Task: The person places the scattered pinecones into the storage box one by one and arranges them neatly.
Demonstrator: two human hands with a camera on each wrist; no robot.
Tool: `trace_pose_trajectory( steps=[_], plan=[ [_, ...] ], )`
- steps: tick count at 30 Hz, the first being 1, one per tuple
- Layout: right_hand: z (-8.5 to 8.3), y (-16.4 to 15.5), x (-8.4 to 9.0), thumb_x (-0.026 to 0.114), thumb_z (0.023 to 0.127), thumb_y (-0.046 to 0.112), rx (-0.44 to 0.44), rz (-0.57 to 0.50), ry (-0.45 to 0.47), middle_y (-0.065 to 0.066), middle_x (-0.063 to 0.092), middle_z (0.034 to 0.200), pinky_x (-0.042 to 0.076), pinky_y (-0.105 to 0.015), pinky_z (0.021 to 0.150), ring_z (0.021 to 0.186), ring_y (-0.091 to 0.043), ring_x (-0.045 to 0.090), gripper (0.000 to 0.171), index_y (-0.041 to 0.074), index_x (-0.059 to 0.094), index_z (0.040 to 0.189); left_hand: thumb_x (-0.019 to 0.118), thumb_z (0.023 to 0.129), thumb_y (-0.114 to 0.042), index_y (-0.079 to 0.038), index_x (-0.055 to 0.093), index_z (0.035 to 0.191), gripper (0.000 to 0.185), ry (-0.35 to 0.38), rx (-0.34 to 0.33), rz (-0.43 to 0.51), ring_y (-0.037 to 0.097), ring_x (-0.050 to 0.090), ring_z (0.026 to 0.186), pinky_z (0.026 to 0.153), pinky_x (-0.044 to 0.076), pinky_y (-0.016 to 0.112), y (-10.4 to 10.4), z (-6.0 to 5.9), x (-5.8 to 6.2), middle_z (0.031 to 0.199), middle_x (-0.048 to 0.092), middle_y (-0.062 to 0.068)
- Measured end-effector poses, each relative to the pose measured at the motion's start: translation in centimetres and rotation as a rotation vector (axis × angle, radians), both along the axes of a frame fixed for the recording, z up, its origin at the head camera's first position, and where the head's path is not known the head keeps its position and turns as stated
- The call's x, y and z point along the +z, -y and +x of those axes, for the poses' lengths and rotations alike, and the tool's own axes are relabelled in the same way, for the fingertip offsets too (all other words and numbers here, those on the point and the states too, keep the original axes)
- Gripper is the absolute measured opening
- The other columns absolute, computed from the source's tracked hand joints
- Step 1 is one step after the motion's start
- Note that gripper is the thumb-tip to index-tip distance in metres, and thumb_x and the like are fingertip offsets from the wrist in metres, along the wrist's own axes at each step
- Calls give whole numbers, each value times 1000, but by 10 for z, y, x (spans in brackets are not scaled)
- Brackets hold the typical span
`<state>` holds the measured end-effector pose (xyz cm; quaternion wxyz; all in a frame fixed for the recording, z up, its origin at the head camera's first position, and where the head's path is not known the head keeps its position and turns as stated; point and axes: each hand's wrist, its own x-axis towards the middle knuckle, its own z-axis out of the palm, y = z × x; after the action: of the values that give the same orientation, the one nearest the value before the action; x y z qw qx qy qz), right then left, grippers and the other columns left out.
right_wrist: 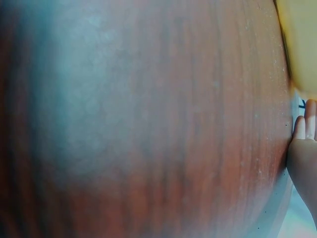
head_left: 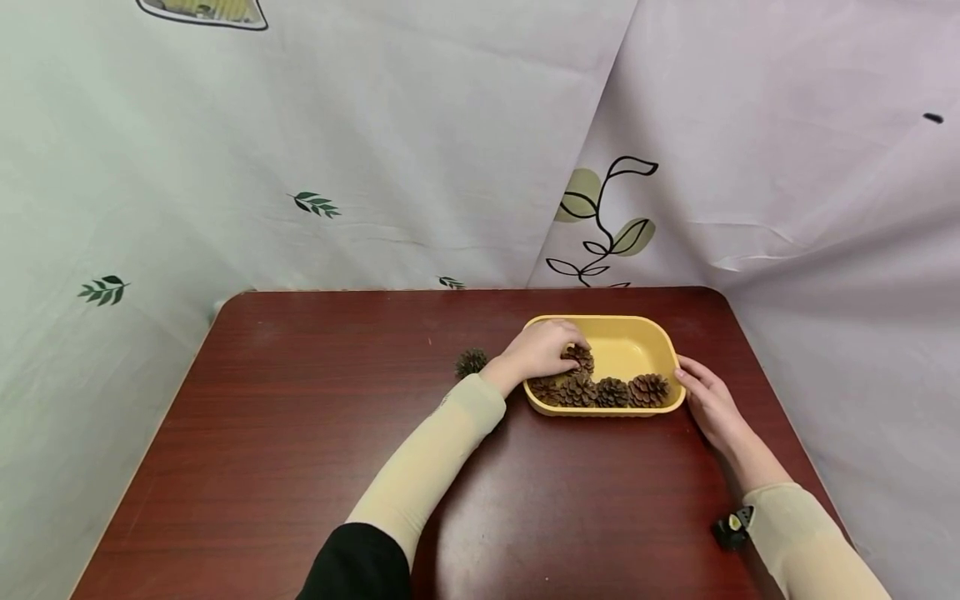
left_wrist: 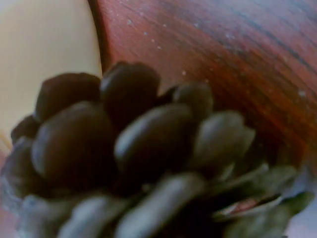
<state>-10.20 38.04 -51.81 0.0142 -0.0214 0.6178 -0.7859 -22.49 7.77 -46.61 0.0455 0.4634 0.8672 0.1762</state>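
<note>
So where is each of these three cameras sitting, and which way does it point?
Head: worn high, looking forward and down at the table; shows both sleeved arms, the left hand on a pine cone in the yellow tray, the right hand at its side.
Left wrist: close on a blurred pine cone; no hand shows.
Right wrist: low over the tabletop; fingertips at the right edge.
All three share the table and yellow tray.

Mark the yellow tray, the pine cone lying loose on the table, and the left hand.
yellow tray (head_left: 637, 337), head view, bare inner floor near the far wall.
loose pine cone (head_left: 471, 362), head view, middle of the cone.
left hand (head_left: 536, 352), head view, back of the hand.
</note>
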Motion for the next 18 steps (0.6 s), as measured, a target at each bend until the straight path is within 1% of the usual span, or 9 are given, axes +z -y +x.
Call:
trace_pose_trajectory(
  steps=[9, 18],
  plan=[
    [1, 1, 2, 42, 112, 0, 1, -1, 8, 12, 75, 119, 54, -11, 91, 108, 2, 68, 39, 22, 72, 123, 77, 100, -27, -16, 76, 130, 32, 14, -9, 14, 17, 65, 132, 118, 50, 31, 3, 1, 2, 136, 72, 1],
    [1, 2, 3, 43, 112, 0, -4, -4, 16, 12, 75, 119, 54, -10, 91, 107, 2, 68, 38, 23, 72, 122, 77, 100, -28, -18, 75, 132, 34, 6, 5, 24, 15, 64, 135, 121, 47, 30, 10, -2, 4, 139, 72, -2]
  ],
)
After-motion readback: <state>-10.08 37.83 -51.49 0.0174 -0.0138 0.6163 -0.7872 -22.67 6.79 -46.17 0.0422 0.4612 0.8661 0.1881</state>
